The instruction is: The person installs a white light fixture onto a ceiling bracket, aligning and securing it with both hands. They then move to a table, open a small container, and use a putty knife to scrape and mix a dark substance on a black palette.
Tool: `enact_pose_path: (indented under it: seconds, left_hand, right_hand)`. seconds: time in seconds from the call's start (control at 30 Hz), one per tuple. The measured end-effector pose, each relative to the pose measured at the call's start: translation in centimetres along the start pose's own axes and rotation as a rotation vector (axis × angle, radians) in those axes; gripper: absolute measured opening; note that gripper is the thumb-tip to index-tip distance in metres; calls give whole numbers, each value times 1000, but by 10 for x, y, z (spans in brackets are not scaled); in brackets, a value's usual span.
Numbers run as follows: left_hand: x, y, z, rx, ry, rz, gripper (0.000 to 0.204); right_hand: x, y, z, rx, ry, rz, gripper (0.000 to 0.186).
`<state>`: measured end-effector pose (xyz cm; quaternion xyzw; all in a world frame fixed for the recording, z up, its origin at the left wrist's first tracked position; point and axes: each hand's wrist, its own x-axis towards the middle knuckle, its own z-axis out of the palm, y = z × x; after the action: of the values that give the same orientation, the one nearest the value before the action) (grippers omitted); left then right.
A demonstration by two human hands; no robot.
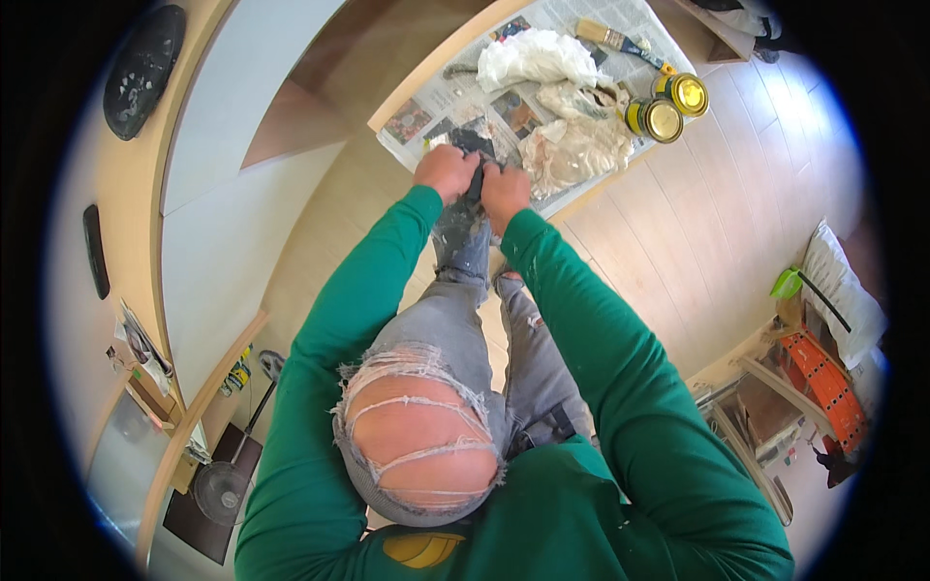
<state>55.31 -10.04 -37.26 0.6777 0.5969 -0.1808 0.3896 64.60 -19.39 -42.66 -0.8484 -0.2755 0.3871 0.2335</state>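
One of my feet, in a black shoe (pixel 472 136), is propped on the newspaper-covered tabletop (pixel 412 121), with the knee bent up through ripped grey jeans (pixel 463 324). At the shoe's upper, my left hand (pixel 448 172) is closed with its fingers against the dark material. My right hand (pixel 506 194) pinches the same dark part from the other side. Whether laces or the shoe's tongue lie between the fingers is too small to tell. Crumpled, stained whitish plastic (pixel 573 155) lies just right of the shoe, and a bunched white cloth or plastic (pixel 538 58) lies farther back.
Two round tins with gold lids (pixel 663 122) stand at the tabletop's right edge. Behind them lies a paintbrush (pixel 620 41). A white cabinet panel (pixel 228 203) rises at left. A fan (pixel 219 489) sits low left; an orange perforated piece (pixel 823 392) and a white sack (pixel 841 295) are at right.
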Motion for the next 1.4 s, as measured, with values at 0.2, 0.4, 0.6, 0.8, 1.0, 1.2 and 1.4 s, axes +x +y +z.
enact_pose_path:
  seconds: [0.2, 0.4, 0.6, 0.8, 1.0, 1.2, 1.4]
  left_hand:
    - [-1, 2, 2, 94, 31, 81, 51]
    - [8, -11, 9, 64, 89, 107, 51]
    - [21, 9, -5, 78, 9, 98, 52]
    - [4, 9, -3, 128, -43, 80, 47]
    - [8, 11, 12, 210, 32, 202, 48]
    - [11, 13, 16, 176, 47, 186, 47]
    - [5, 24, 11, 145, 48, 180, 49]
  right_hand:
    - [-8, -1, -2, 239, -161, 278, 54]
    - [-25, -42, -23, 238, -11, 313, 48]
    - [-11, -25, -29, 76, -150, 205, 41]
    - [-21, -25, -28, 7, -109, 158, 44]
    - [-8, 2, -18, 106, 12, 131, 51]
    - [-22, 2, -16, 266, 22, 354, 44]
    - [-11, 0, -26, 389, -51, 416, 42]
